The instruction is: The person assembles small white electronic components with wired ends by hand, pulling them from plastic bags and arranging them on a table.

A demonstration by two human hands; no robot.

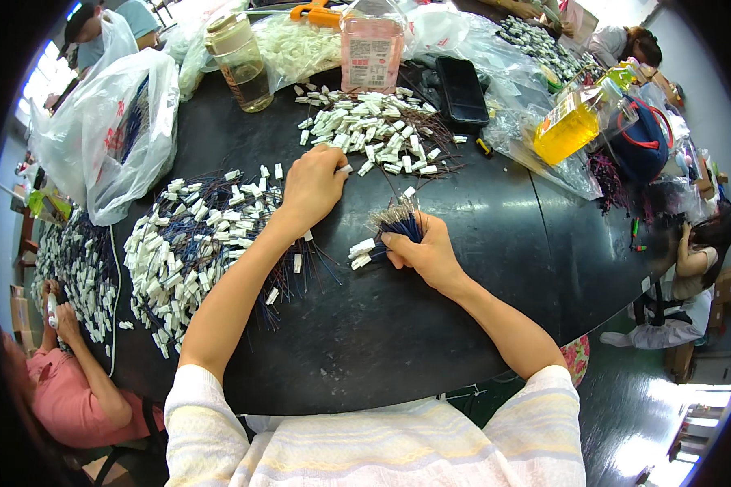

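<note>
My left hand (311,188) is closed at the edge of the far pile of white plastic connectors (374,130), with a small white connector (345,170) pinched at its fingertips. To the right, my right hand (427,253) is wrapped round a bundle of dark blue wires (411,229). Bare metallic ends fan out from the top of that bundle. A few loose white connectors (363,253) lie just left of my right hand. Under and beside my left forearm spreads a larger heap of white connectors with dark wires (187,243).
A drink bottle (248,77), a pink jug (371,53) and a black phone (460,91) stand or lie along the back. A yellow-liquid bottle (564,126) leans at right. At left are a plastic bag (105,130) and a co-worker in pink (77,390).
</note>
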